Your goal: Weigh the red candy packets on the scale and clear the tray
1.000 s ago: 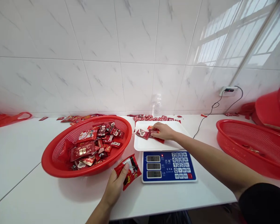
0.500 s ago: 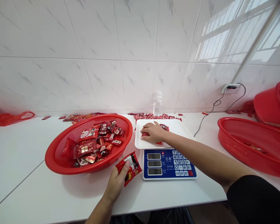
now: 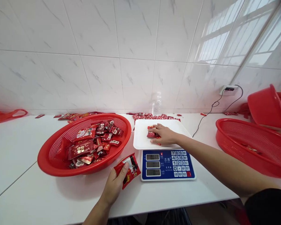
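Note:
In my left hand (image 3: 113, 182), thumb on top, is a red snack packet (image 3: 131, 171) with black and white print, held in front of the scale's left corner. My right hand (image 3: 165, 135) reaches over the white weighing tray (image 3: 140, 142) with fingers stretched out. Beneath those fingers lie small red packets (image 3: 151, 134), partly covered by the hand. The blue keypad and displays of the digital scale (image 3: 167, 165) face me. To the left, a red plastic basket (image 3: 46, 165) holds many small wrapped packets and a larger dark red one (image 3: 81, 149).
Loose red packets (image 3: 152, 116) lie along the tiled wall behind the scale. Another red basket (image 3: 224, 140) stands on the right, with a tilted red basin (image 3: 262, 107) behind it, held by another person's hand. A black cable (image 3: 209, 114) runs to a wall socket.
My right hand has shifted right over the tray and its fingers have straightened, leaving the small packets more exposed. My left hand still grips its packet. The view has shifted slightly.

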Motion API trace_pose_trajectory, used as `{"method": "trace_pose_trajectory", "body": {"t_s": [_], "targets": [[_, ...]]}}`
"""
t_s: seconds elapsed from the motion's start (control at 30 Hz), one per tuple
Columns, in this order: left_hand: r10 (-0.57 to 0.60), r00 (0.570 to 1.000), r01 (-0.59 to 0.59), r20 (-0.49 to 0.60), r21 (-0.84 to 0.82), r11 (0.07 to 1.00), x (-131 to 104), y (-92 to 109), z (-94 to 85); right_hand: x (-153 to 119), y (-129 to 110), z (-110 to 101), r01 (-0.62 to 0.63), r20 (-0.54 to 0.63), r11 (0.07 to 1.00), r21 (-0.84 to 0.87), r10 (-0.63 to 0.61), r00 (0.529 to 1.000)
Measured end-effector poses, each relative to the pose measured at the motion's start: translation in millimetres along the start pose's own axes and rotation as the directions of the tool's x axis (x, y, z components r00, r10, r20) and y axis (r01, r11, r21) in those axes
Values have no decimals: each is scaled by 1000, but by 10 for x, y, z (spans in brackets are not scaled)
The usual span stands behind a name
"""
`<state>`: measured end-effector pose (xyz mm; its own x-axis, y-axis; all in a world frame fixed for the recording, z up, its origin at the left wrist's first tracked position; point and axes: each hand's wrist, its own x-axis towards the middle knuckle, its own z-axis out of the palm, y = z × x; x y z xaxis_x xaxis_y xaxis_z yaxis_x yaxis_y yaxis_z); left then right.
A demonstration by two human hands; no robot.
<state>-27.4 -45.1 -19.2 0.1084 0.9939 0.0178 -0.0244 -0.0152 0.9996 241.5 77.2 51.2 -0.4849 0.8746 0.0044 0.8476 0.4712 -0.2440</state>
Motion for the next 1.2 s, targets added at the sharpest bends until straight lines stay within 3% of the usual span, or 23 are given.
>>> {"method": "trace_pose_trajectory", "body": {"t_s": [0.13,0.27,0.47,0.63,0.77,0.93,1.2], "targets": [[12,1000,-11,-24,15,1000,-3,42,43,51,-32,44,65,-142,994,-86,-77,987],[1,997,-3,-81,-32,999,-7,116,107,112,-53,37,51,-210,981,-188,-91,973],[1,993,-5,-121,-38,999,-11,163,135,239,-56,-26,-62,-283,983,-171,11,959],[6,992,-6,-127,-2,1000,-15,156,124,325,-9,-172,-205,-395,978,-30,177,901],[16,991,-15,-129,10,1000,-14,149,114,326,98,-274,-259,-382,958,121,286,879],[2,996,-4,-84,-29,1000,-17,152,111,242,244,-338,-271,-298,937,222,330,896],[6,997,-8,-82,-20,1000,13,84,82,256,114,-267,-353,-276,935,45,351,895]]}}
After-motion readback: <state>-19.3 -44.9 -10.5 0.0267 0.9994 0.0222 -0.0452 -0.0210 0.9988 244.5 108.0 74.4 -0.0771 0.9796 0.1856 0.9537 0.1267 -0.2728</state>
